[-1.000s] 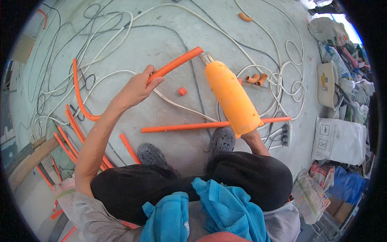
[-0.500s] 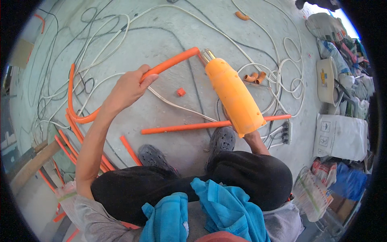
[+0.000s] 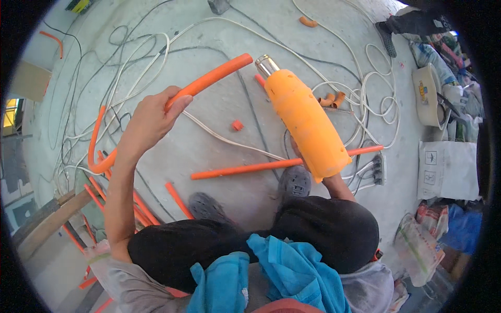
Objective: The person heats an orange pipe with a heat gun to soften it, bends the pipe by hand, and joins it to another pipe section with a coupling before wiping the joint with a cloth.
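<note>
My left hand (image 3: 148, 122) grips an orange pipe (image 3: 216, 75), its fingers wrapped round it, with one end slanting up to the right. Left of my wrist a bent length of orange pipe (image 3: 93, 148) curves upward; my forearm hides whether it is the same piece. My right hand (image 3: 334, 187), mostly hidden, is closed round the grip of a yellow heat gun (image 3: 308, 120). The gun's metal nozzle (image 3: 267, 65) points up and left, just beside the pipe's end, with a small gap between them.
A straight orange pipe (image 3: 245, 169) lies before my shoes. Cables (image 3: 209, 125) loop over the floor. Short elbow pieces (image 3: 334, 99), a power strip (image 3: 379, 169) and a white bucket (image 3: 425, 96) are on the right. Another person's leg (image 3: 412, 23) stands at upper right.
The bent pipe left of my forearm has shifted down, and my left hand has turned and dropped slightly. The heat gun's nozzle has moved up and left. Another person's leg has come into view.
</note>
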Action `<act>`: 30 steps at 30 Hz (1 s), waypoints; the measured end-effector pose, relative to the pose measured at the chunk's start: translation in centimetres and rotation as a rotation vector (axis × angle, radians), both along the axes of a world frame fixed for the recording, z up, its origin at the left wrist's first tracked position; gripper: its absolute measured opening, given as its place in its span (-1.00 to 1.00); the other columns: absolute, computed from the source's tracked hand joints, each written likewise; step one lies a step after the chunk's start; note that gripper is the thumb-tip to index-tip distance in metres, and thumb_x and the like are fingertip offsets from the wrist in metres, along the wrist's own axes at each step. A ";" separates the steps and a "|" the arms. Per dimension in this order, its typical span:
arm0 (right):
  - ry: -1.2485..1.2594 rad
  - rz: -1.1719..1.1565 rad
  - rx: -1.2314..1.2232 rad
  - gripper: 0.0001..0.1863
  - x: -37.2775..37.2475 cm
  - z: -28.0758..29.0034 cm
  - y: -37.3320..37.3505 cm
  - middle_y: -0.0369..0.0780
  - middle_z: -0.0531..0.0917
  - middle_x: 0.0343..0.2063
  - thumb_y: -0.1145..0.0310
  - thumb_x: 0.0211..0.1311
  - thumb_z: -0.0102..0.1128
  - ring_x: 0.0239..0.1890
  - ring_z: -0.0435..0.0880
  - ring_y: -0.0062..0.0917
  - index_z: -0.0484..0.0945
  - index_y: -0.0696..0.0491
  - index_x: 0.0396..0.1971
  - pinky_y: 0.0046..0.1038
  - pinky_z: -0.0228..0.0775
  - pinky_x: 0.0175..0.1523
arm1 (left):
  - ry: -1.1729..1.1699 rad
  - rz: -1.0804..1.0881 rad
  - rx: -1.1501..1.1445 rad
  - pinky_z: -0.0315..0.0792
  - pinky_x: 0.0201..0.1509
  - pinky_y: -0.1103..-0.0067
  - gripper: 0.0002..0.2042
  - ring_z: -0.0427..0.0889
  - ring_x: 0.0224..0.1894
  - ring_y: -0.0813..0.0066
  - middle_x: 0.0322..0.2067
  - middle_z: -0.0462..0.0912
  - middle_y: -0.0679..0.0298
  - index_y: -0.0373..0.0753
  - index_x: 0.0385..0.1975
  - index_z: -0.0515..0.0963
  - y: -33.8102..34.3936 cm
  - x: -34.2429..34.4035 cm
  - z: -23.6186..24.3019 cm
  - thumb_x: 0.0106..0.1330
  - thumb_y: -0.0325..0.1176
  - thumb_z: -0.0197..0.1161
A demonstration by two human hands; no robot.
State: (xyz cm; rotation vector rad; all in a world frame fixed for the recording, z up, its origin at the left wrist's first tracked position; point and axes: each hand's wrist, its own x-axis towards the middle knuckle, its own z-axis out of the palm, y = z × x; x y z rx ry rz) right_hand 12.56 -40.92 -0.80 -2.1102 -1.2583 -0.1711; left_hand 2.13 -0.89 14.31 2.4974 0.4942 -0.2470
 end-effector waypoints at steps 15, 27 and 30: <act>0.149 -0.073 0.102 -0.67 0.2 1.3 1.2 -0.25 0.71 -0.27 0.16 -0.02 0.44 -0.24 0.68 -0.27 0.67 -0.02 -0.26 -0.14 0.40 -0.27 | 0.044 -0.098 0.067 0.27 -0.38 0.46 -0.57 0.28 -0.53 0.49 -0.64 0.29 0.32 -0.36 -0.16 0.58 1.0 1.0 4.9 0.58 -0.01 0.07; 0.179 -0.072 0.140 -0.67 0.5 1.3 1.6 -0.24 0.71 -0.27 0.17 -0.02 0.44 -0.25 0.68 -0.26 0.67 -0.01 -0.25 -0.14 0.40 -0.28 | 0.100 -0.053 -0.118 0.06 -0.59 0.62 -0.55 0.18 -0.64 0.77 -0.64 0.20 0.55 -0.24 -0.27 0.60 1.2 1.1 8.2 0.59 0.06 0.04; 0.186 -0.071 0.148 -0.67 0.4 1.2 1.6 -0.24 0.71 -0.27 0.17 -0.01 0.44 -0.25 0.68 -0.26 0.67 0.00 -0.24 -0.15 0.41 -0.28 | 0.169 -0.007 -0.137 0.06 -0.60 0.63 -0.55 0.17 -0.65 0.77 -0.65 0.19 0.56 -0.25 -0.27 0.59 0.6 1.1 8.9 0.60 0.06 0.03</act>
